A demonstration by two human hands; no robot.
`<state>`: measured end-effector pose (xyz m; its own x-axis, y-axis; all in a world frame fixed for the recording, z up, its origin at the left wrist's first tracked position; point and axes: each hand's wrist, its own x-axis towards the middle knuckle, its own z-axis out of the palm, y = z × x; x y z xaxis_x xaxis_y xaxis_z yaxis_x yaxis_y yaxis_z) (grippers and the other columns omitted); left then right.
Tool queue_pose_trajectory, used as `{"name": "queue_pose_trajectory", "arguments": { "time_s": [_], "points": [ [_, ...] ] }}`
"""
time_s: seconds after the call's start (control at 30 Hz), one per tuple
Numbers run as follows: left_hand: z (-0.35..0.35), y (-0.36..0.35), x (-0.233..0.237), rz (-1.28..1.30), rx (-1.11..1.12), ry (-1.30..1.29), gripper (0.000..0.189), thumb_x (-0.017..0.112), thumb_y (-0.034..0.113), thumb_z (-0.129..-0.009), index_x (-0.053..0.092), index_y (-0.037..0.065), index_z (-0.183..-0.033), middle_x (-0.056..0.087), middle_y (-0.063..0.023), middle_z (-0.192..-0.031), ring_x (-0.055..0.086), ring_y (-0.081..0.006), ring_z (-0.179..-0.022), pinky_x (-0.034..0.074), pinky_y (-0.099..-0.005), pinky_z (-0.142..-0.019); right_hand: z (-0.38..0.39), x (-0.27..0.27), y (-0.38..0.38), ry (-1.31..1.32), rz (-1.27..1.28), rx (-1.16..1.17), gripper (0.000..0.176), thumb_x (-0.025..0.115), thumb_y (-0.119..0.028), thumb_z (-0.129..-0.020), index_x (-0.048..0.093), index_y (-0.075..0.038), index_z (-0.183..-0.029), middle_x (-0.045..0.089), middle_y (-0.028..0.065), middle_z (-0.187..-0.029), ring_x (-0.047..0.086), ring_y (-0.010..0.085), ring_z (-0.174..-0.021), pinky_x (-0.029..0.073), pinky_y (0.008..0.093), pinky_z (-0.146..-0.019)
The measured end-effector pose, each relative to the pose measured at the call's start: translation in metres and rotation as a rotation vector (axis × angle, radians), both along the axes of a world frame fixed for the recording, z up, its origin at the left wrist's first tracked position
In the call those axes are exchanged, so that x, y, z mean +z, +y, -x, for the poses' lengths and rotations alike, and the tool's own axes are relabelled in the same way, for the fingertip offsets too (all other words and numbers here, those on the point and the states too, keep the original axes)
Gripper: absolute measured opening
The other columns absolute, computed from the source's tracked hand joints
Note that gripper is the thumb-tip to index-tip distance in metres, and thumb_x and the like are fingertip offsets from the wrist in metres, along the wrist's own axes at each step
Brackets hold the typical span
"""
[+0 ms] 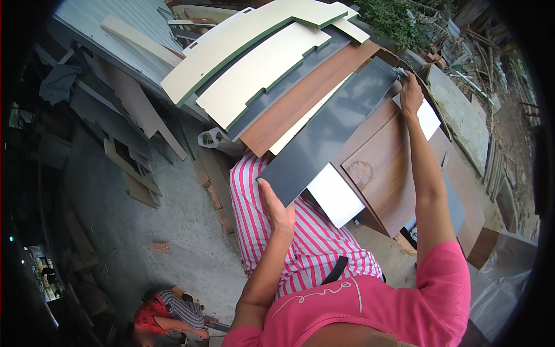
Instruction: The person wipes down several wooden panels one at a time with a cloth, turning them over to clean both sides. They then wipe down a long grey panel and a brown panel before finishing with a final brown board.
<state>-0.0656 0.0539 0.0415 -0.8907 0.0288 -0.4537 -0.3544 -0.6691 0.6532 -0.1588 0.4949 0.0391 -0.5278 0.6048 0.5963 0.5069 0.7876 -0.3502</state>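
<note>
A long dark grey glossy board (332,133) lies slanted before me, its near end over my striped lap. My left hand (277,208) is at the board's near end, thumb and palm against its edge. At the far end my right hand (410,92) pinches a small greyish cloth (399,72) at the board's corner. Beside the board, to the left, is a reddish-brown wooden board (312,95). To its right are brown wood panels (381,168) and a white panel (336,195).
Cream boards with green edges (260,75) are stacked at the back. More panels (115,115) lean at the left above the concrete floor (191,254). A person in red (167,315) is low at the bottom left. A plastic-covered piece (503,283) stands at the right.
</note>
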Motion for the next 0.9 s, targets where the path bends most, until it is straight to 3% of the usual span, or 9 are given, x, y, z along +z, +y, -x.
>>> {"name": "queue_pose_trajectory", "arguments": {
  "time_s": [0.1,0.3,0.4,0.47,0.53,0.63,0.73,0.8,0.9],
  "points": [
    [0.004,0.009,0.009,0.144,-0.015,0.039,0.081,0.039,0.063,-0.089,0.025,0.0,-0.137,0.033,-0.0146,-0.138,0.031,-0.0237,-0.129,0.023,-0.0371,-0.108,-0.019,0.007,-0.023,0.021,0.112,0.109,0.027,0.055,-0.018,-0.086,0.057,-0.019,-0.114,0.064,0.0143,-0.087,0.06,0.0319,-0.083,0.047,0.0419,-0.073],
    [0.02,0.019,0.002,0.25,-0.008,0.012,0.085,0.035,0.065,-0.088,0.022,-0.003,-0.138,0.029,-0.019,-0.141,0.029,-0.0274,-0.131,0.023,-0.0375,-0.109,-0.087,0.021,-0.104,0.106,0.277,0.453,0.026,0.055,-0.008,-0.086,0.057,-0.008,-0.112,0.062,0.0167,-0.093,0.059,0.0317,-0.086,0.045,0.0385,-0.075],
    [0.023,0.021,0.001,0.271,-0.01,-0.012,0.086,0.035,0.065,-0.089,0.021,-0.004,-0.138,0.029,-0.0205,-0.14,0.03,-0.0288,-0.131,0.023,-0.0375,-0.109,-0.127,0.03,-0.146,0.009,0.331,0.492,0.026,0.055,-0.003,-0.082,0.06,-0.008,-0.107,0.062,0.0124,-0.096,0.057,0.0304,-0.092,0.044,0.0368,-0.081],
    [0.023,0.017,0.005,0.467,-0.023,-0.021,0.081,0.033,0.062,-0.091,0.023,-0.004,-0.136,0.031,-0.0217,-0.138,0.03,-0.0302,-0.131,0.026,-0.0378,-0.108,-0.153,0.04,-0.167,-0.042,0.31,0.503,0.021,0.055,-0.002,-0.086,0.059,-0.004,-0.107,0.062,0.013,-0.101,0.058,0.0261,-0.096,0.044,0.0328,-0.082],
    [0.02,0.002,0.005,0.557,0.022,0.127,0.056,0.037,0.043,-0.097,0.033,-0.004,-0.128,0.04,-0.0209,-0.125,0.042,-0.0302,-0.119,0.037,-0.0396,-0.1,-0.173,0.051,-0.179,-0.01,0.35,0.483,0.025,0.055,0.0,-0.084,0.059,-0.006,-0.107,0.061,0.0131,-0.103,0.058,0.0282,-0.098,0.044,0.0348,-0.083],
    [-0.002,0.005,0.023,1.16,0.2,0.808,0.035,0.044,0.021,-0.096,0.038,0.0,-0.124,0.044,-0.0183,-0.121,0.05,-0.0284,-0.109,0.042,-0.0407,-0.093,-0.189,0.053,-0.195,0.022,0.401,0.449,0.029,0.055,0.003,-0.081,0.059,-0.006,-0.108,0.058,0.0137,-0.11,0.056,0.0306,-0.103,0.044,0.0366,-0.087],
    [-0.019,0.035,0.04,1.14,-0.357,1.215,0.029,0.048,0.014,-0.092,0.053,0.0,-0.117,0.053,-0.0142,-0.121,0.047,-0.0307,-0.118,0.037,-0.045,-0.101,-0.185,0.043,-0.213,-0.076,0.41,0.561,0.033,0.052,-0.001,-0.085,0.054,-0.007,-0.117,0.05,0.0139,-0.127,0.049,0.0319,-0.117,0.039,0.0383,-0.098],
    [-0.024,0.064,0.016,1.327,-0.601,1.25,0.048,0.052,0.015,-0.089,0.041,0.002,-0.133,0.035,-0.0153,-0.142,0.028,-0.0338,-0.134,0.022,-0.0486,-0.109,-0.175,0.03,-0.225,-0.329,0.13,0.688,0.035,0.049,-0.01,-0.089,0.051,-0.01,-0.124,0.044,0.0115,-0.135,0.04,0.0297,-0.126,0.03,0.0419,-0.105],
    [-0.025,0.079,-0.002,1.459,-0.673,1.266,0.055,0.055,0.017,-0.087,0.035,0.002,-0.137,0.028,-0.0155,-0.146,0.021,-0.034,-0.137,0.019,-0.0503,-0.109,-0.162,0.02,-0.213,-0.444,0.059,0.711,0.038,0.046,-0.016,-0.091,0.047,-0.011,-0.129,0.039,0.0091,-0.14,0.032,0.0272,-0.132,0.022,0.0441,-0.109]
  ]
}}
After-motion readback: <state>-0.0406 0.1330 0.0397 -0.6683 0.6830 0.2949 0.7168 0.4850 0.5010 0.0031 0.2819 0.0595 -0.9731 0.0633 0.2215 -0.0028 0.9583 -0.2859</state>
